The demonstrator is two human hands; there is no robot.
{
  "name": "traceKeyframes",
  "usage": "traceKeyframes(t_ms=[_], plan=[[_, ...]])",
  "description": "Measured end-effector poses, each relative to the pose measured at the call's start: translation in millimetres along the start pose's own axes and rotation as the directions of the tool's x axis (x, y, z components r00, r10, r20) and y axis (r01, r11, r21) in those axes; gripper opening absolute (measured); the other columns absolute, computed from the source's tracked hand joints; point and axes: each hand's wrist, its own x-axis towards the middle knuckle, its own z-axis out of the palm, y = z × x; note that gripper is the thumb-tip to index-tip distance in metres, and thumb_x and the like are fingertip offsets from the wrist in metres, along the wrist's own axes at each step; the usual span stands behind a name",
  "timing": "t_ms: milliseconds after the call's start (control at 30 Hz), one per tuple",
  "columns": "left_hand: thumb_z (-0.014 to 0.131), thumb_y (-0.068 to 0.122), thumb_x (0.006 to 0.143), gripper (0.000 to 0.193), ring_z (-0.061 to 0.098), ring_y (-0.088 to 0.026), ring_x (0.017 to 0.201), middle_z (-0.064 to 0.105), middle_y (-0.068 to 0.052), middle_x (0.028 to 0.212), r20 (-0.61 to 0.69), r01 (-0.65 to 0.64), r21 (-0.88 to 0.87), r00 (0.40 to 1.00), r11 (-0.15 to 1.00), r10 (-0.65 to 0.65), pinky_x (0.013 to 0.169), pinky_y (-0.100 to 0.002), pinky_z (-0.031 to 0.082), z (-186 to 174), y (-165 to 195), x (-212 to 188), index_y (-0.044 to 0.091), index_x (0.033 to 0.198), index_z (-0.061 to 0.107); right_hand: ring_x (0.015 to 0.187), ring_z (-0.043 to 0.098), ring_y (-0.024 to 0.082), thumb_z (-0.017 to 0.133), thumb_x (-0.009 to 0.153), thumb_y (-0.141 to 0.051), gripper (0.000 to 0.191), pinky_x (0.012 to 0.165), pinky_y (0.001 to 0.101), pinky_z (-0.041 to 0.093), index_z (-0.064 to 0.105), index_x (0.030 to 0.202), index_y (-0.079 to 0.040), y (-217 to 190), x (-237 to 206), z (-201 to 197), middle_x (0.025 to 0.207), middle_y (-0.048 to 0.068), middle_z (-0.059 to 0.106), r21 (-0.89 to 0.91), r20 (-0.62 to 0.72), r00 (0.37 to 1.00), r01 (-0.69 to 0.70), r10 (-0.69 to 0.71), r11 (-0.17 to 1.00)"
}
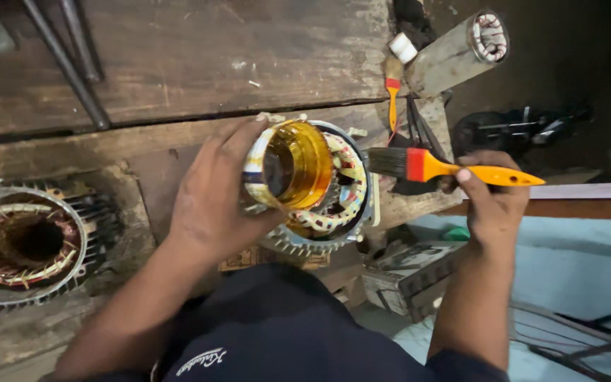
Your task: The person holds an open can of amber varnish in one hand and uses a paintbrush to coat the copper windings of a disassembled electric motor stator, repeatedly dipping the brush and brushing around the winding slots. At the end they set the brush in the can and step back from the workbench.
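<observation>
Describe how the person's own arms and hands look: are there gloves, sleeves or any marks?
Both hands are bare: no gloves, rings or watch show. The left hand and right hand look smudged with grime. Both forearms are uncovered; dark navy short sleeves begin near the picture's lower edge. The dark shirt carries a small pale printed mark.

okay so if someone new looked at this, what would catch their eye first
Probably the cup of amber liquid at centre, tilted in the left hand over a motor stator. Next, the orange-handled brush in the right hand just beside it, and a second stator at far left.
</observation>
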Motion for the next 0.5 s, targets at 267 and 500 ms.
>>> traceKeyframes(t_ms=[267,500], plan=[[0.093,0.015,0.062,0.103,0.053,-0.041,0.137,0.054,-0.022,0.146,0.022,0.116,0.137,0.993,0.984,-0.120,0.115,-0.047,0.045,46,41,19,0.003,0.150,0.039,0.090,0.070,0.017,0.073,0.092,-0.006,0.014,0.082,0.0268,0.054,0.071,0.104,0.001,34,44,-16,0.098,0.009,0.073,-0.290,0.371,0.925,0.202,-0.084,0.936],[0.094,0.019,0.072,0.096,0.058,-0.038,0.140,0.056,-0.019,0.151,-0.085,0.161,0.251,0.986,0.955,-0.144,0.120,-0.044,0.048,90,79,17,0.003,0.150,0.040,0.078,0.072,0.022,0.072,0.094,-0.008,0.013,0.074,0.0297,0.057,0.070,0.105,-0.001,69,60,-35,0.094,0.011,0.073,0.012,0.368,0.888,0.291,-0.275,0.957]])
